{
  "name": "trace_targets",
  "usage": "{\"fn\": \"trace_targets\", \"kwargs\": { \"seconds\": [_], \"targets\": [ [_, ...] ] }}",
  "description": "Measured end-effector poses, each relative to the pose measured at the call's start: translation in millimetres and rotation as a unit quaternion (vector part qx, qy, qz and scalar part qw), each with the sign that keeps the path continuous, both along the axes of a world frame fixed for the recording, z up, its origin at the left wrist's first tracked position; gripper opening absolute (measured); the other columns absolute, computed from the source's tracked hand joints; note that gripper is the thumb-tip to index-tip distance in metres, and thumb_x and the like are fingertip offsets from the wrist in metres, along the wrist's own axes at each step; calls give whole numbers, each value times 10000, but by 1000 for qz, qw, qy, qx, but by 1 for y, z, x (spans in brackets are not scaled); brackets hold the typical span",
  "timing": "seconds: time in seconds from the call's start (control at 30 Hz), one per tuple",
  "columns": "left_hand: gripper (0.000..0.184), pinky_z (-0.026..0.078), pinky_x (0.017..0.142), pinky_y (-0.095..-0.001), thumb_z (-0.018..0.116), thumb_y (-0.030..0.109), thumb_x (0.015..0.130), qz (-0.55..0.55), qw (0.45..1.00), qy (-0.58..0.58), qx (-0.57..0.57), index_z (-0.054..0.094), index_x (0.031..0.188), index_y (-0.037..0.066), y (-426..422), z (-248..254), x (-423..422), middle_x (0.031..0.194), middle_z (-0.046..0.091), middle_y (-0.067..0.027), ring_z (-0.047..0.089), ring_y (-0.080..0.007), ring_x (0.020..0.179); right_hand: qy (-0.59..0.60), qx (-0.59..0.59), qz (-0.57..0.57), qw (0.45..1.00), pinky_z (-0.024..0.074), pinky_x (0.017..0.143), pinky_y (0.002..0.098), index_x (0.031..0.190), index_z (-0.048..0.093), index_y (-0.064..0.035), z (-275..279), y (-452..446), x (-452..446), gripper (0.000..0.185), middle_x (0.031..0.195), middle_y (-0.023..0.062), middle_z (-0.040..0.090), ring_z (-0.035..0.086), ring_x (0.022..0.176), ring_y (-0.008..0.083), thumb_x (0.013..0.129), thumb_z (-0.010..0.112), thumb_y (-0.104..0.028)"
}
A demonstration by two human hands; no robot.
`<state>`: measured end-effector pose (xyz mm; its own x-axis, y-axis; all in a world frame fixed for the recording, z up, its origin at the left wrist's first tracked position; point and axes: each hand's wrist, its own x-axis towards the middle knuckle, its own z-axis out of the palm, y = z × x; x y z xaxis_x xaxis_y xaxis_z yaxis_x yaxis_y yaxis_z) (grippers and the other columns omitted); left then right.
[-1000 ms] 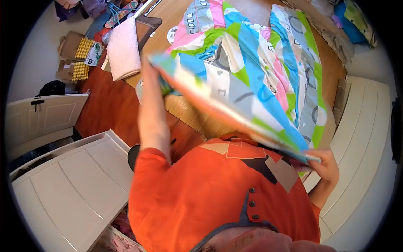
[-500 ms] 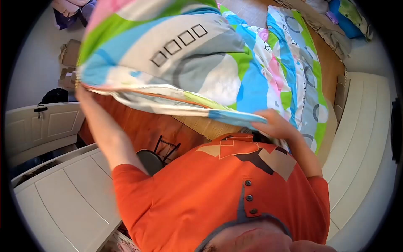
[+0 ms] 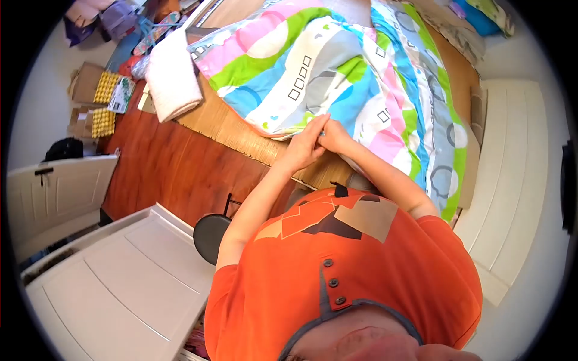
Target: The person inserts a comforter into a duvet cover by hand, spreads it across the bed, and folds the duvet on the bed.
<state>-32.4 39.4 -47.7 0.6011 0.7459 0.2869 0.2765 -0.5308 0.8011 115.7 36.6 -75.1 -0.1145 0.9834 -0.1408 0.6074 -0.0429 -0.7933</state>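
Observation:
A patterned duvet cover (image 3: 283,78) in pink, green, blue, white and grey lies spread over the bed, its near edge drawn in toward my body. My left hand (image 3: 306,147) is closed on that edge, fingers pointing forward. Right beside it, my right hand (image 3: 333,136) grips the same edge, and the two hands touch at the fingertips. The exact bit of fabric between the fingers is mostly hidden. The cover's corner to the left of my hands rests low, near the edge of the wooden bed boards (image 3: 226,132).
A folded pale pink blanket (image 3: 173,78) lies at the bed's left corner. Yellow egg trays (image 3: 105,87) in cardboard boxes stand on the red wooden floor (image 3: 156,162). A black round stool (image 3: 212,236) is by my left arm; a white panel (image 3: 120,277) is at lower left.
The raised duvet cover has come down onto the bed. My left hand has moved right, from the far left corner, and now meets my right hand, which has shifted left.

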Motion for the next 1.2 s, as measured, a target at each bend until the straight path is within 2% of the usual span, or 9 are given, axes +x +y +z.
{"fn": "trace_targets", "kwargs": {
  "seconds": [0.13, 0.33, 0.43, 0.53, 0.67, 1.0, 1.1, 1.17, 1.2],
  "targets": [
    [466, 459, 666, -377, 648, 80, 662, -58, 987, 101, -109, 544, 1116, 52, 13, -40, -8, 845, 613, -175, 583, -330, 734, -50, 39, 23, 998, 466, 738, 431, 1018, 558, -59, 21, -38, -1, 338, 932, 205, 599, 574, 850, 367, 680, 568, -72],
    [211, 451, 600, -350, 636, 41, 649, -25, 998, 63, 9, 612, 856, 3, 26, 37, -21, 750, 611, -158, 581, -306, 656, -240, 88, -168, 952, 471, 674, 416, 907, 526, -83, 20, -97, 31, 251, 846, 112, 538, 562, 808, 315, 663, 570, -39],
    [197, 448, 547, -245, 570, -42, 712, 70, 997, -35, 3, 619, 901, -26, 36, 73, -47, 696, 604, -50, 567, -113, 639, -292, 191, -293, 890, 469, 660, 367, 904, 558, -104, -22, -139, 88, 260, 839, 84, 550, 560, 780, 278, 656, 537, -29],
    [144, 506, 594, -261, 512, -43, 798, 202, 959, -129, -148, 609, 902, -64, 56, 101, -77, 748, 616, -82, 582, -142, 615, -365, 135, -419, 820, 447, 712, 387, 951, 587, -89, -44, -209, 163, 322, 872, 96, 581, 553, 827, 294, 653, 521, 13],
    [162, 504, 539, -256, 507, 48, 826, 226, 949, -213, -47, 612, 901, -49, 82, 143, -99, 774, 636, -119, 606, -175, 618, -472, 58, -499, 724, 426, 628, 404, 844, 607, -146, -38, -298, 220, 162, 794, 39, 577, 544, 741, 264, 689, 571, -117],
    [238, 513, 492, -283, 606, 126, 747, 454, 828, -316, -84, 561, 901, -49, 160, 144, -127, 826, 607, -131, 594, -249, 631, -68, 140, -581, 799, 474, 713, 316, 921, 606, -64, -42, -355, 283, 215, 865, 120, 629, 608, 785, 240, 721, 541, -21],
    [437, 523, 619, -347, 664, 247, 703, 493, 864, 92, 42, 564, 1014, -43, 189, 65, -184, 998, 591, -192, 611, -303, 790, 225, 120, -494, 831, 458, 676, 275, 950, 593, 4, 41, -343, 269, 208, 829, 112, 624, 576, 764, 140, 752, 536, -28],
    [656, 495, 729, -376, 696, 383, 666, 483, 741, 437, 161, 519, 1143, -30, 140, 32, -134, 1063, 573, -244, 617, -308, 879, 166, 126, -427, 880, 455, 660, 277, 951, 594, 10, 44, -338, 268, 206, 827, 108, 623, 574, 746, 142, 759, 534, -38],
    [680, 495, 691, -372, 697, 417, 670, 379, 829, 404, 74, 513, 1147, -32, 104, 26, -93, 1006, 596, -230, 624, -302, 811, 101, 125, -360, 919, 453, 645, 278, 952, 595, 16, 45, -335, 266, 205, 826, 105, 621, 573, 728, 145, 766, 533, -48]
  ]
}}
